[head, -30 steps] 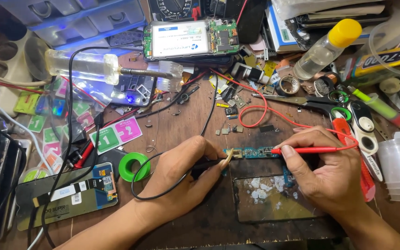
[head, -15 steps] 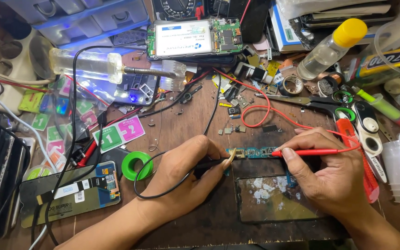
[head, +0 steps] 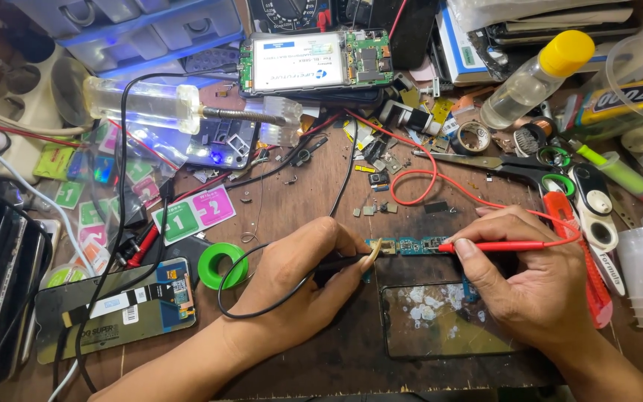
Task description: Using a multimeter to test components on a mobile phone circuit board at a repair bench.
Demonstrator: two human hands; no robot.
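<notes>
Both hands have stayed at the same spot over the last second; only the camera view has shifted slightly. Left hand [head: 292, 286]: fingers closed around a black probe [head: 340, 262] whose tip meets the left end of the narrow circuit board [head: 411, 246]. Right hand [head: 530, 286]: fingers pinched on a red probe [head: 496, 246], its tip touching the board's right portion. Circuit board: lying flat near the middle of the wooden desk [head: 299, 201], just above a dark cracked phone screen [head: 444, 320] (partly covered by the right hand). Green tape roll [head: 222, 266]: just left of the left hand. Opened phone [head: 314, 63]: well apart, at the desk's far edge. Clear bottle with yellow cap [head: 537, 78]: upper right, tilted.
</notes>
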